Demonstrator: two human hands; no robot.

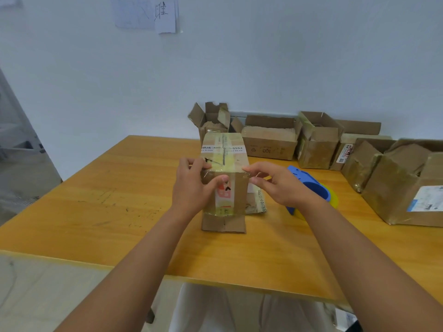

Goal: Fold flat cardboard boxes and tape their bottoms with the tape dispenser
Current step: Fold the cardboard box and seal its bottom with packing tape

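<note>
Both hands on the taped box [224, 164]: left hand [191, 185] grips its near-left edge, right hand [278, 183] pinches the right corner; tape dispenser [309, 185] beside, on tabletop [107, 200].

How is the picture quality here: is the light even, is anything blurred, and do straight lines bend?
Head view: soft, even light, weak shadows; the box between the left hand and right hand is fairly sharp, its print partly readable; the table edge and the wall seem to bend outward, wide-angle distortion; the left border looks blurred.

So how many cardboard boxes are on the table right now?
7, maybe more hidden: one held in both hands, five along the wall, one far right.
</note>
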